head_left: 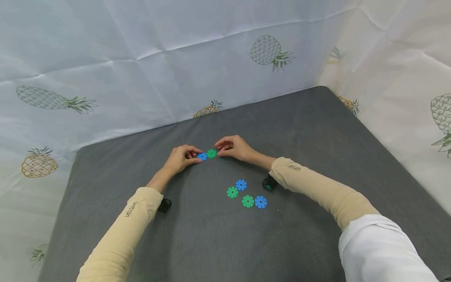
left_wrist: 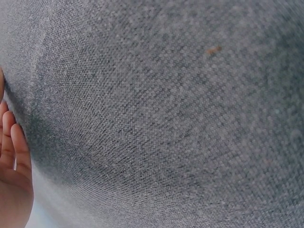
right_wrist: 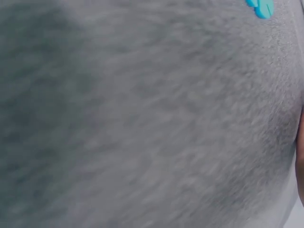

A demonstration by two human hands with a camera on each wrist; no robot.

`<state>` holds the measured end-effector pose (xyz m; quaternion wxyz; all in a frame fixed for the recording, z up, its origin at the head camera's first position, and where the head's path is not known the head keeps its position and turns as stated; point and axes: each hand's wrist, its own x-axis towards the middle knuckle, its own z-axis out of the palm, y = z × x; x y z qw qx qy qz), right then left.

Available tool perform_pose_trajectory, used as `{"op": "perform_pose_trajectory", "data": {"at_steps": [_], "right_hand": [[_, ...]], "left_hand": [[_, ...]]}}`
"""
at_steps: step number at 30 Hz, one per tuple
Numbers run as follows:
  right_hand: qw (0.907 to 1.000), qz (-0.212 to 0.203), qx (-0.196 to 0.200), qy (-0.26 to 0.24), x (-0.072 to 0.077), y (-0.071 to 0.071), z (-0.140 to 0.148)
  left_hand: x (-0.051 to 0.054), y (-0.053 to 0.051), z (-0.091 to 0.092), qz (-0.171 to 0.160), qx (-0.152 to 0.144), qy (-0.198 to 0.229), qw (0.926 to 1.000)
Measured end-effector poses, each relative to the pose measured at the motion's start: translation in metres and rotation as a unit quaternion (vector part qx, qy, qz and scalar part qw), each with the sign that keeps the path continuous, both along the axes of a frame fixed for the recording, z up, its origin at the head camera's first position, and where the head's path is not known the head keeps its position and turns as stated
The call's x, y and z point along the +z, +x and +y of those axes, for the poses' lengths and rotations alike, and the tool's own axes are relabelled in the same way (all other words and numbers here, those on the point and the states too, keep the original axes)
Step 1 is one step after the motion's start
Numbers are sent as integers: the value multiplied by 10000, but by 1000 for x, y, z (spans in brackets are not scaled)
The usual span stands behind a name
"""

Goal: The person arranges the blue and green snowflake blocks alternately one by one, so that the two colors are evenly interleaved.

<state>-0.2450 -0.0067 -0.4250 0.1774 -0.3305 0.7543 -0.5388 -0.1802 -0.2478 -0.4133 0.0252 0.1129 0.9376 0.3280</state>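
Note:
In the head view a blue notched disc (head_left: 202, 156) and a green notched disc (head_left: 211, 153) lie side by side, edges meeting or overlapping. The left hand (head_left: 180, 158) pinches the blue disc at its left side between thumb and fingers. At the green disc's right edge is the right hand (head_left: 235, 149), fingers bent and thumb tip close to the disc; whether it touches cannot be told. The left wrist view shows only part of the left hand (left_wrist: 15, 175) at its left edge. A sliver of the right hand (right_wrist: 300, 161) shows in the right wrist view.
Nearer the body on the grey table (head_left: 211, 243) lie a blue disc (head_left: 241, 185) touching a green disc (head_left: 232, 192), and another green disc (head_left: 248, 201) beside a blue disc (head_left: 260, 202). A pineapple-print curtain (head_left: 197, 70) stands behind the table.

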Motion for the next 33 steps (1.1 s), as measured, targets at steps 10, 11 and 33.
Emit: {"op": "perform_pose_trajectory", "data": {"at_steps": [10,11,33], "right_hand": [[9976,-495,231,-432,3,16,38],[9971,-550,258,-465,4,18,41],[9867,-1483,464,-469,15,74,73]], "left_hand": [[1,1,1,56,-79,53,9999],[1,1,1,61,-88,69,9999],[1,0,-1,-24,-46,121,9999]]}}
